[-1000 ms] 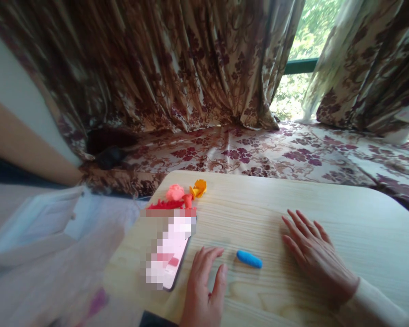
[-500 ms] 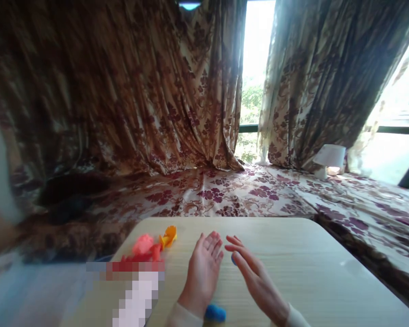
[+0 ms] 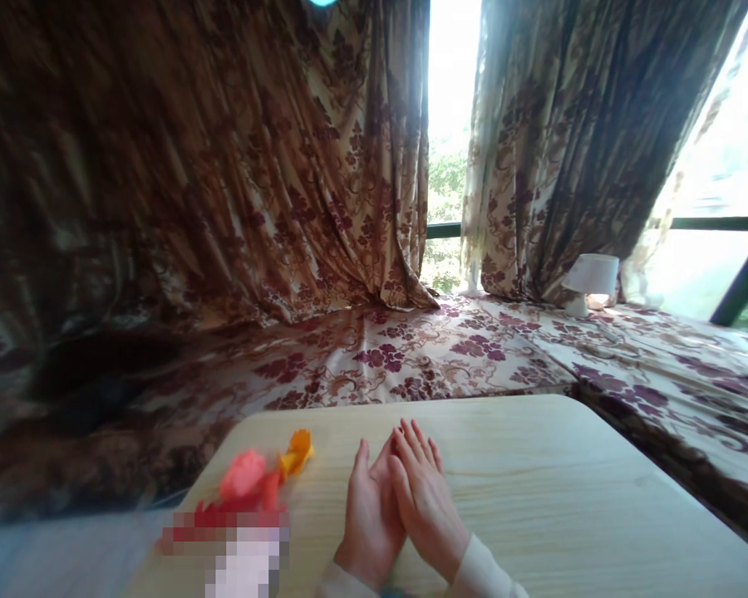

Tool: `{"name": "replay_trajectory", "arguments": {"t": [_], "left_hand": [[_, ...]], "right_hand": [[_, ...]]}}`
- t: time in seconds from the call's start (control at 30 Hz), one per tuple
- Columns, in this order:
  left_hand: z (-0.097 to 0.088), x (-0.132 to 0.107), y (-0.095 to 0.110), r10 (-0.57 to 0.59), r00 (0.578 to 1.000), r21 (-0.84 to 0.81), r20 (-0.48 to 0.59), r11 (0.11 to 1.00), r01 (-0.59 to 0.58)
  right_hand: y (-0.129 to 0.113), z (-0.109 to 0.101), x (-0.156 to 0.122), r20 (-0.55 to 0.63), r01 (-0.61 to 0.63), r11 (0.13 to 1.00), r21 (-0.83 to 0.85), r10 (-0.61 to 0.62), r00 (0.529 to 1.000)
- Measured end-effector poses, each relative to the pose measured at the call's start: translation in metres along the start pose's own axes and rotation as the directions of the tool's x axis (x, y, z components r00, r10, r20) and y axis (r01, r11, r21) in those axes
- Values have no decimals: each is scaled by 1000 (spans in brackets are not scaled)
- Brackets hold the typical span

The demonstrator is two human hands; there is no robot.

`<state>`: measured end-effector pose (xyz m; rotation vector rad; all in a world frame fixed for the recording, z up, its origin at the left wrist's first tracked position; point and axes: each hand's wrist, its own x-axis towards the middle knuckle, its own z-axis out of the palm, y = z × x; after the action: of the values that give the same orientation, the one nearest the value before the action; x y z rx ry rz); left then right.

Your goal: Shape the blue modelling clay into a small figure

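Observation:
My left hand (image 3: 372, 515) is palm up above the table, its fingers stretched out and its thumb apart. Across its palm and fingers lies my right hand (image 3: 429, 497), flat and palm down, fingers extended. The two palms touch, and whatever may lie between them is hidden. Below my wrists, at the bottom edge of the picture, a sliver of a blue lump (image 3: 396, 593) shows on the table. To the left of my hands are a coral-pink lump (image 3: 243, 473), red pieces (image 3: 269, 492) and an orange-yellow plastic piece (image 3: 296, 453).
The pale wooden table (image 3: 536, 482) has rounded corners. A blurred-out patch (image 3: 246, 561) covers its front left. Behind stands a ledge (image 3: 374, 357) draped in flowered cloth, with a small white lamp (image 3: 592, 278) on it. Flowered curtains (image 3: 255, 166) hang at the back.
My right hand has come left and down onto my left palm; the two were apart before. A small blue bit by the right fingers is now out of sight. The view has shifted slightly.

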<state>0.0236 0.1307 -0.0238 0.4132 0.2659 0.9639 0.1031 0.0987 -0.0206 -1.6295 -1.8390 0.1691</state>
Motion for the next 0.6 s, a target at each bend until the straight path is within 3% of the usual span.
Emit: {"name": "replay_trajectory", "arguments": {"t": [0.1,0.2,0.27,0.37,0.43,0.53,0.6], "left_hand": [[-9,-1,7,-2,999,-68,-51,998,-1],[-18,-2,-2,25,998,-79,-60,996,-29],[-14,-4,-12,74,996,-86,-58,993,-79],[4,-8,-14,-36,999,-84,-7,996,36],[14,-11,-3,-79,997,-78,-13,994,78],[14,-14,15,-9,997,-57,-82,998,4],[10,-16,15,38,993,-2,-111,999,-38]], "right_hand": [[-3,5,-13,5,124,992,33,-124,992],[-13,7,-22,21,227,970,85,-229,973],[-14,4,-19,18,172,980,97,-174,985],[-6,-2,-11,-51,45,995,87,-41,998],[-3,-4,-11,-80,42,996,78,-36,996],[-13,-1,-21,-56,200,976,80,-196,979],[-23,0,-27,-35,297,951,88,-295,955]]}}
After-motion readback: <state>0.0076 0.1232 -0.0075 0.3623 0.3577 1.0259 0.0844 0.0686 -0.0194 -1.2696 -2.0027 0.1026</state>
